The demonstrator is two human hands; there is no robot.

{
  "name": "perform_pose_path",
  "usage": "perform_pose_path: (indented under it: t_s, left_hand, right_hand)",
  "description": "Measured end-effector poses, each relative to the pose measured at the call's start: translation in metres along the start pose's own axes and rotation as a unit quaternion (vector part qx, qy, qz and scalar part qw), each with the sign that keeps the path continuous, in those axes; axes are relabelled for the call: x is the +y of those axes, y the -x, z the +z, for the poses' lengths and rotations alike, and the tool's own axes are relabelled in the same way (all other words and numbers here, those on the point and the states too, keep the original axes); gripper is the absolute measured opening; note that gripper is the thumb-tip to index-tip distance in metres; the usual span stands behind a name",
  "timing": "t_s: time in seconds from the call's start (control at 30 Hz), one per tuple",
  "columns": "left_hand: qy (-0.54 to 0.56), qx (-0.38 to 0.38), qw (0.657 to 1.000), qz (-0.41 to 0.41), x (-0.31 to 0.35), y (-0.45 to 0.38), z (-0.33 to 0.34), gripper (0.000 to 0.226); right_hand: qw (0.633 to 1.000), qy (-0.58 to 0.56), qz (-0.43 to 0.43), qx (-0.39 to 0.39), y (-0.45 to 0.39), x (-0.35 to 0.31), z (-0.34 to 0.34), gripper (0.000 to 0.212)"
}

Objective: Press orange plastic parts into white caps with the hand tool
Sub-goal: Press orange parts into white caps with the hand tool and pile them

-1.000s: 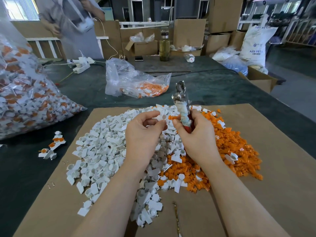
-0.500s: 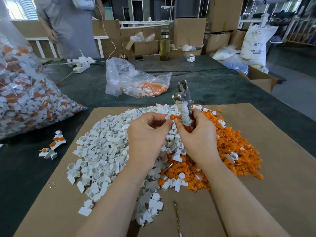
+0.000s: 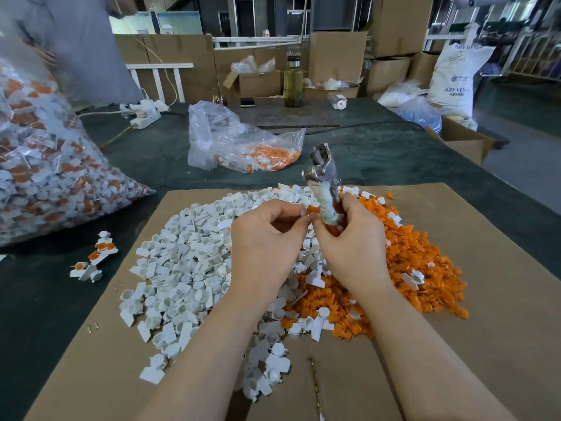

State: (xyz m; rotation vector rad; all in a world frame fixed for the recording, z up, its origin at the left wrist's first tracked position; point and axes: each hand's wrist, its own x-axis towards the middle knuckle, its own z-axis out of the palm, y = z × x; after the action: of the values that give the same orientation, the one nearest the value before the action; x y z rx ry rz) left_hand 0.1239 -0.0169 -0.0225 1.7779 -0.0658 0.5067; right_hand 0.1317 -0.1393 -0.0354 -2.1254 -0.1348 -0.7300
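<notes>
By the table's left edge sits a big bag of finished caps (image 3: 45,165). On the cardboard sheet (image 3: 485,344) lie the white caps (image 3: 182,268), then the orange parts (image 3: 425,262). The left hand (image 3: 267,238) pinches a white cap with an orange part (image 3: 308,210). Just right of it, the right hand (image 3: 352,244) grips the hand tool (image 3: 323,183), standing up, head high above the cap.

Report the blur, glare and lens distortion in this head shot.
Head view: hands sharp, left hand pinching a small cap, right hand gripping the hand tool; the person at top left is motion-blurred; glare on the big clear bag; wide-angle bending tilts the stacked boxes near the edges.
</notes>
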Motion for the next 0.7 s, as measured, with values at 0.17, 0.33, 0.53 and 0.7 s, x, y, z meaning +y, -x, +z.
perform_pose_path:
  t_s: [0.17, 0.33, 0.53, 0.7]
  left_hand:
    - [-0.012, -0.006, 1.0, 0.012, -0.002, 0.0, -0.002, 0.02]
    - [-0.006, 0.0, 1.0, -0.003, -0.003, 0.0, 0.001, 0.015]
    - [0.015, 0.019, 0.999, -0.048, -0.006, -0.003, -0.001, 0.01]
    - [0.127, 0.027, 0.987, -0.097, -0.005, -0.01, -0.009, 0.007]
  right_hand:
    - [1.0, 0.003, 0.004, -0.026, -0.002, 0.0, -0.002, 0.014]
    - [0.998, -0.013, 0.001, -0.065, -0.004, 0.0, -0.005, 0.007]
    - [0.991, -0.025, 0.01, -0.134, -0.008, 0.001, -0.011, 0.004]
    - [0.975, -0.102, 0.063, -0.188, -0.012, 0.003, -0.025, 0.008]
